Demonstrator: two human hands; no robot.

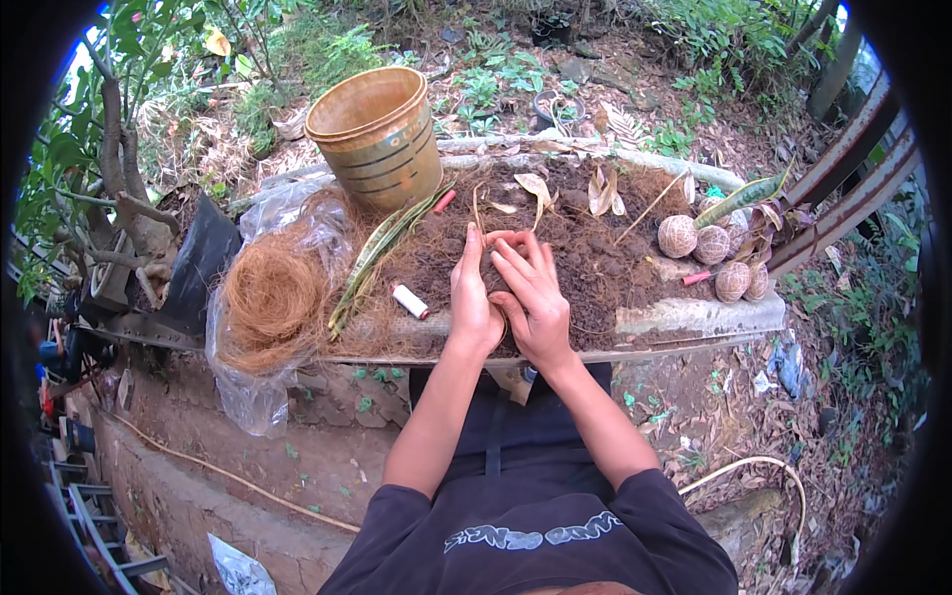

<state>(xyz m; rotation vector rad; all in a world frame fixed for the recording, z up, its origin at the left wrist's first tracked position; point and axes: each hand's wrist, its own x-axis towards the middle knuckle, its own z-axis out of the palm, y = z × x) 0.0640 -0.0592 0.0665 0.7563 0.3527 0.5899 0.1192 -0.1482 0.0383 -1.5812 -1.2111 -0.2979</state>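
Note:
My left hand (476,302) and my right hand (537,305) are cupped toward each other over a bed of dark soil (595,258). Between the palms sits a clump of dark soil (494,276), mostly hidden by the fingers. The left fingers point away from me, and the right fingers curve over from the other side. A spool of white thread (410,301) lies just left of my left hand. Farther left, long green-yellow leaves (369,256) rest beside a heap of brown coconut fibre (270,293) on a clear plastic bag (256,402).
A yellowish plastic bucket (382,144) stands at the back left. Several thread-wrapped balls (678,237), some with leaves, sit at the right end of the slab (709,317). A red stick-like piece (442,201) and dry leaves (535,190) lie about. A potted tree (124,208) is far left.

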